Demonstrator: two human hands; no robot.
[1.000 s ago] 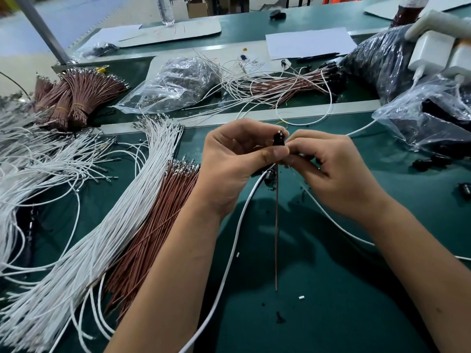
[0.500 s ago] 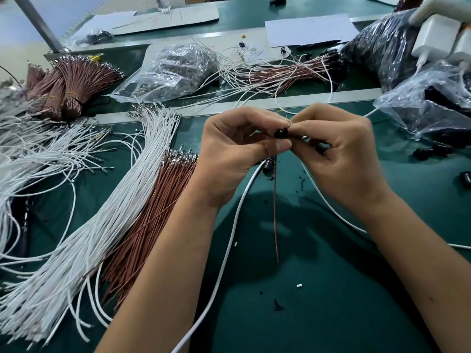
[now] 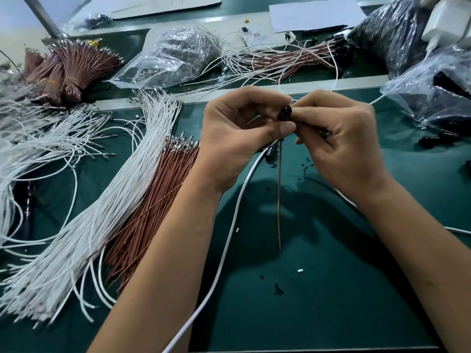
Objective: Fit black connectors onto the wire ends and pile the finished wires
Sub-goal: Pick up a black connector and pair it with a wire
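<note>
Now the black connector [image 3: 285, 113] sits turned between the two hands, its round end facing up toward the camera, where a second ago it stood upright and narrow between the fingertips. The right hand [image 3: 341, 138] pinches it between thumb and forefinger; the left hand [image 3: 242, 131] has its fingers curled in and its thumb pressed against the connector's lower side, holding the top of the brown wire [image 3: 279, 194] there. That wire hangs straight down from the pinch, its free end just above the green mat [image 3: 331, 289]. The hands have also risen and drawn closer to the far edge of the mat than before, and the wire's tail has lifted with them — likely the wire end is being pushed or seated into the connector, though the joint itself is hidden behind the fingers. The seating looks under way, not finished. Further connectors lie loose on the mat at the right [image 3: 438, 140], and the pile of finished wires [image 3: 293, 57] lies beyond the hands, well apart — this wire has yet to join it.
</note>
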